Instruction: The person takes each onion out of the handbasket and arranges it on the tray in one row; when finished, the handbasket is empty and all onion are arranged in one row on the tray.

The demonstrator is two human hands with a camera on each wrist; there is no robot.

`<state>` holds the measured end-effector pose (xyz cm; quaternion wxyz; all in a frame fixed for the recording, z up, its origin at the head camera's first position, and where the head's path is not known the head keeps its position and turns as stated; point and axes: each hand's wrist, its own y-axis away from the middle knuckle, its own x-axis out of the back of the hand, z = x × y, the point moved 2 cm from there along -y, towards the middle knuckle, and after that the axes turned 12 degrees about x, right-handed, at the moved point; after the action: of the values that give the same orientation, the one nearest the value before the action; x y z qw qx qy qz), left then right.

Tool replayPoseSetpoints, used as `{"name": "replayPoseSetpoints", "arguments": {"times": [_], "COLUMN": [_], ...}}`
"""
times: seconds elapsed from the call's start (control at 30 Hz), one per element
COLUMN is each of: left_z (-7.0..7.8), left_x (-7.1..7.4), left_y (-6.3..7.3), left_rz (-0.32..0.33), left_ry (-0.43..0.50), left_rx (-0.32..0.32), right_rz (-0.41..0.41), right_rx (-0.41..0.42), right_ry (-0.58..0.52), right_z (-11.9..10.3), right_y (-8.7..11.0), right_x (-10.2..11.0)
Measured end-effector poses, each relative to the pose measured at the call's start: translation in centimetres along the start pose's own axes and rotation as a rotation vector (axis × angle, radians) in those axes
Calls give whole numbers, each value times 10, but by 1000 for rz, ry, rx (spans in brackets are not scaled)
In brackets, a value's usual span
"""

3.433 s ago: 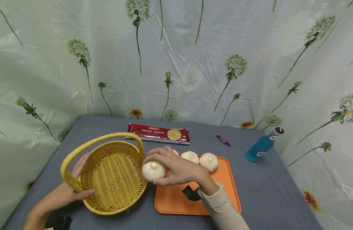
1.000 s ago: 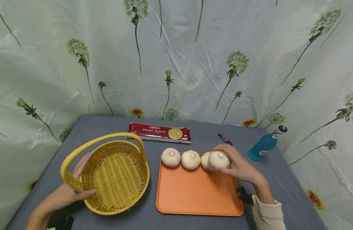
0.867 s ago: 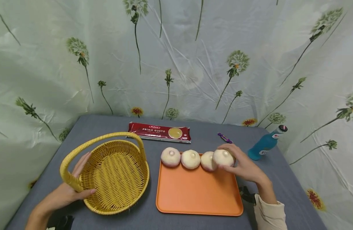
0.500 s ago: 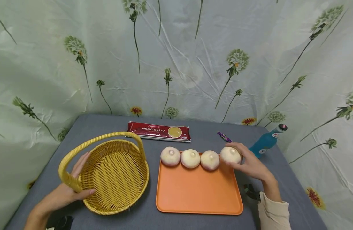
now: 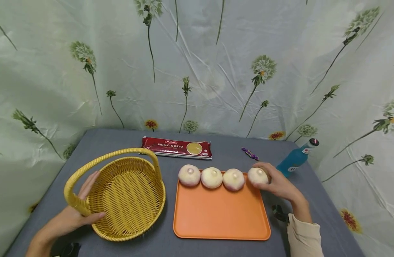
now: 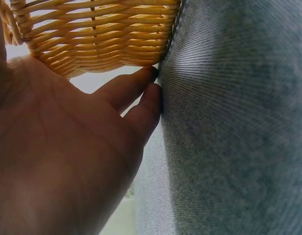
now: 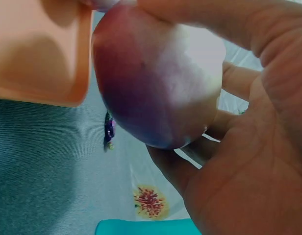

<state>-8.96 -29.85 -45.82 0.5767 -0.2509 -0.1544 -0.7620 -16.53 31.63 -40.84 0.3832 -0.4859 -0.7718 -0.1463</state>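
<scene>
My right hand grips a white and purple turnip between thumb and fingers at the tray's far right corner. The right wrist view shows the purple underside of this turnip just beside the tray's edge; whether it touches the tray I cannot tell. Three more turnips, left, middle and right, sit in a row along the far edge of the orange tray. My left hand holds the yellow wicker basket by its left side, thumb over the rim. Nothing lies in the basket.
A red biscuit packet lies behind the basket and tray. Beyond the tray's far right corner is a purple wrapped candy. A blue bottle stands close behind my right hand. A floral curtain borders the table.
Earlier, my right hand held a turnip beside the basket. It then carried a turnip rightward past the row, and lowered it slightly at the tray's corner. My left hand stayed on the basket.
</scene>
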Motion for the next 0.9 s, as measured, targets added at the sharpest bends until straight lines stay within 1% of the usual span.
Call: {"name": "replayPoseSetpoints", "arguments": {"times": [0.17, 0.37, 0.47, 0.7, 0.77, 0.9], "left_z": [0, 0, 0, 1, 1, 0], "left_x": [-1, 0, -1, 0, 1, 0], "left_y": [1, 1, 0, -1, -2, 0], "left_rz": [-2, -8, -14, -1, 2, 2], "left_ry": [-1, 12, 10, -6, -4, -14], "left_rx": [17, 40, 40, 14, 5, 20], "right_rz": [-16, -13, -20, -35, -37, -42], "right_rx": [11, 12, 1, 49, 48, 41], "right_ry": [27, 54, 64, 49, 52, 67], "right_z": [3, 7, 9, 5, 6, 8], "right_y": [-2, -3, -1, -4, -5, -6], "right_x": [-3, -7, -8, -11, -13, -15]}}
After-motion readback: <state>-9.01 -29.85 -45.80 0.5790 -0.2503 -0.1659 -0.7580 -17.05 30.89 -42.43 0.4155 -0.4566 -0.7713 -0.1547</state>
